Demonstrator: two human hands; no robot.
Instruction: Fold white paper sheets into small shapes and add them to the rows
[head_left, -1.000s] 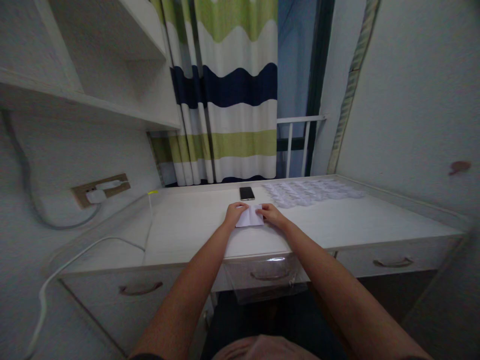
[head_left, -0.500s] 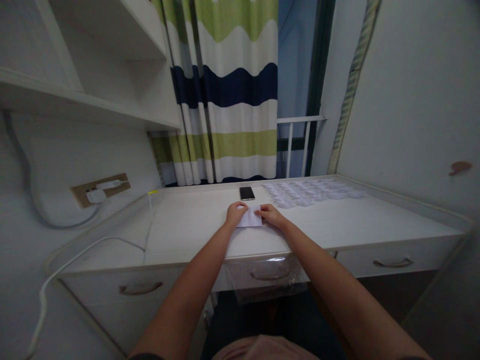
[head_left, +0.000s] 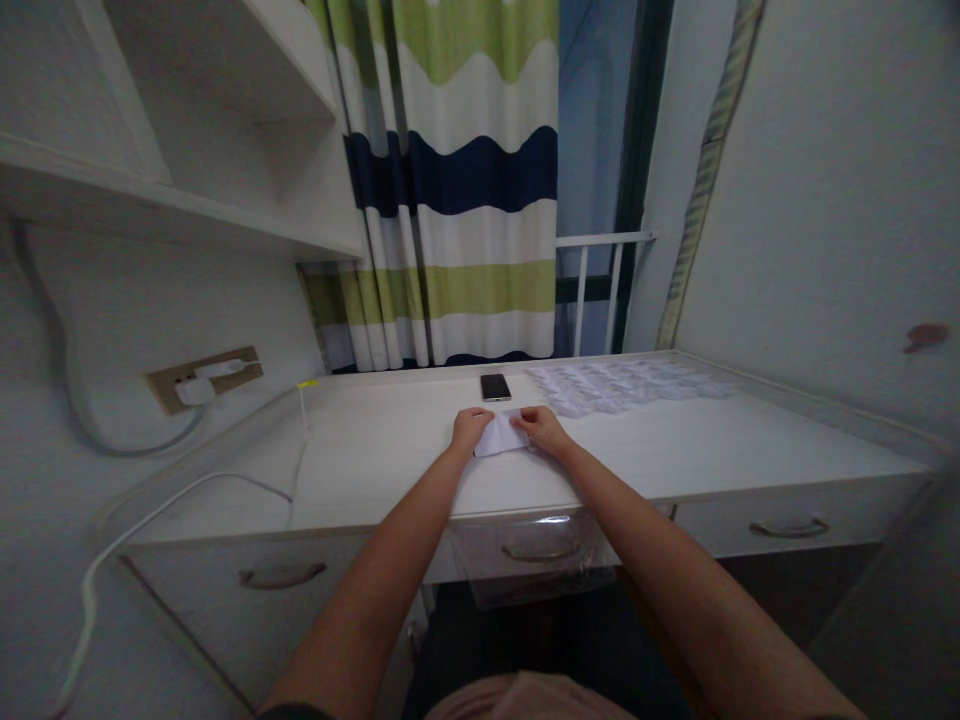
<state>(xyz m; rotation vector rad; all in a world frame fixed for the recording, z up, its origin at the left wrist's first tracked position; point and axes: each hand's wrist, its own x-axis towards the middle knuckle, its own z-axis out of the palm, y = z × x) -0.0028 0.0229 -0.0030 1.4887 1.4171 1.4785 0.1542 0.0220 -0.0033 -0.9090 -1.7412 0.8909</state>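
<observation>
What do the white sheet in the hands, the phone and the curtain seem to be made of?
White sheet: seemingly matt paper, from its straight edges and crease.
Phone: probably smooth glass in front, given the flat dark face; the rest is unclear.
Curtain: apparently matt cloth, since it hangs in soft folds; fibre unclear.

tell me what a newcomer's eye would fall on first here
Probably the curtain, banded green, white and navy, hanging behind the desk. The white pieces massed at the desk's back right might come next. Nearer, the left hand and right hand hold a paper between them, in front of the phone.
</observation>
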